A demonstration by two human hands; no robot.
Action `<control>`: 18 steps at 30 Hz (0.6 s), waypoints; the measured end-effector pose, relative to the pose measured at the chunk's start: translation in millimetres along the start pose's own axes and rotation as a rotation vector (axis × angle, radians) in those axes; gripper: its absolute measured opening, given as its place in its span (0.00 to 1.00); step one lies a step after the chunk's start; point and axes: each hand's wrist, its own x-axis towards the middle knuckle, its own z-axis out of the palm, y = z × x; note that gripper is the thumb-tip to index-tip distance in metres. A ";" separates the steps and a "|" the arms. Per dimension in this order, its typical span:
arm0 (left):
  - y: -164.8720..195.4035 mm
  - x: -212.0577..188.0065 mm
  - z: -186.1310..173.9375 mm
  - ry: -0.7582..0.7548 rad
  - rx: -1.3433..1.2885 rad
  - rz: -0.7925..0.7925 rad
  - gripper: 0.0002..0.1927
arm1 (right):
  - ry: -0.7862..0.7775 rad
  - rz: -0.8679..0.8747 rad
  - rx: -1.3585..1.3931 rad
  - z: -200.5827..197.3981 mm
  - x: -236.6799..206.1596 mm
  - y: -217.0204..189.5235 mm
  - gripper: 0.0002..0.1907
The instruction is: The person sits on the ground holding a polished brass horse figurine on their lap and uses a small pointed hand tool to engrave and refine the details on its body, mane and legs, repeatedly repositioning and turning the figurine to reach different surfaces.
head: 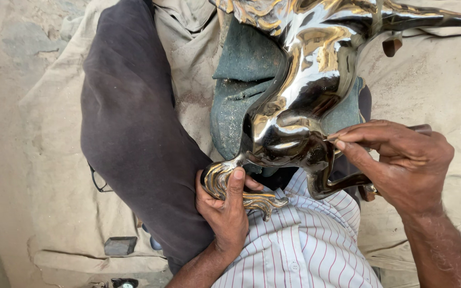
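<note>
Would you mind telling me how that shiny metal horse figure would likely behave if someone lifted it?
The metal horse figure looks solid and rigid, so probably heavy for its size. Its mirror polish suggests a slippery surface; the left hand grips the ridged tail. The thin legs make it apt to tip, and it lies on green cloth.

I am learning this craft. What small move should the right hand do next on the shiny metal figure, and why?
Probably a short stroke of the thin tool along the metal figure: the right hand pinches it with its tip at the surface, and the left hand steadies the tail.
</note>
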 end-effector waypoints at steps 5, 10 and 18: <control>1.1 0.2 1.9 0.009 -0.030 -0.016 0.10 | 0.049 -0.006 0.043 5.0 -10.0 -6.0 0.08; 1.1 0.7 2.1 -0.006 -0.048 0.004 0.09 | 0.108 0.059 0.058 10.0 -19.1 -12.5 0.08; 0.6 0.3 -0.5 -0.017 -0.012 0.031 0.10 | 0.114 0.001 0.006 14.9 -48.8 -14.2 0.09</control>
